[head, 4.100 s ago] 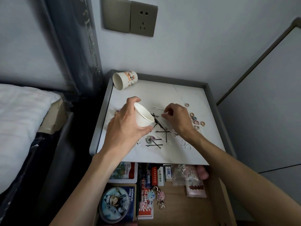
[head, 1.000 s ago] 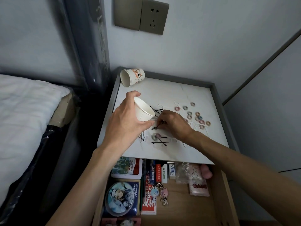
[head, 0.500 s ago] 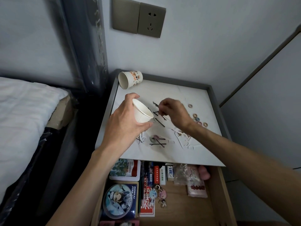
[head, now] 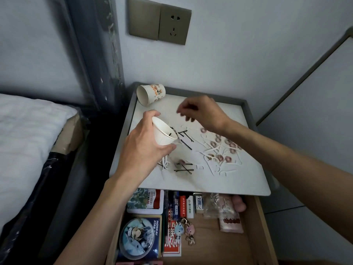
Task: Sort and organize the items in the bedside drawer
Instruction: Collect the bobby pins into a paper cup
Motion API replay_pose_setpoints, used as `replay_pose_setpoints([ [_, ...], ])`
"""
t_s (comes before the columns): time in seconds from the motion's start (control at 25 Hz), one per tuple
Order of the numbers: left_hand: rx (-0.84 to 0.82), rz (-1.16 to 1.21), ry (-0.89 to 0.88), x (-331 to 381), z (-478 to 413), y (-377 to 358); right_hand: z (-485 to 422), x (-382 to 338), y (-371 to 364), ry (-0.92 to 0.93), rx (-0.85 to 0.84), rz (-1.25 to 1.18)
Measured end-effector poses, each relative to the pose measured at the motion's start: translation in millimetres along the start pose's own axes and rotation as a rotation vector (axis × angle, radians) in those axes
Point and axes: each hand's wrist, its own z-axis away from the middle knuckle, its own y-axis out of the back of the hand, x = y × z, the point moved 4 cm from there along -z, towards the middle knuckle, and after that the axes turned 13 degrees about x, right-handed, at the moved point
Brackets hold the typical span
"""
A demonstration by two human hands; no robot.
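Gripping a small plain white paper cup, the fingers of my left hand curl under its wall while my thumb lies over the top of its rim; the cup is tilted with its mouth towards my other hand, held just above the left part of the white bedside tabletop; one black metal hairpin lies inside it; the hand is turned back-up, its forearm rising from the lower left across the open wooden drawer.

The fingers of my right hand hang loosely bent and spread, released and blurred; I see nothing between them; the hand hovers palm-down over the back of the tabletop, its forearm coming in from the right.

There are two cups: the one I hold, and an orange-printed paper cup lying on its side in the back-left corner; loose black hairpins lie in two crossed clusters, one just right of the held cup and one nearer the front, roughly three or four in each; about a dozen small round hair elastics are scattered to the right; the white plastic floss picks among them are too pale to count; two small figure keychains lie in the drawer.
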Motion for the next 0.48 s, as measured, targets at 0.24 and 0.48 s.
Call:
replay_pose_setpoints([
  [0.24, 0.001, -0.003, -0.008, 0, -1, 1, 1, 81, -47, -0.126, -0.083, 0.353],
  [0.48, -0.003, -0.018, -0.002, -2, -2, 1, -5, 79, -70, -0.074, -0.093, 0.445],
])
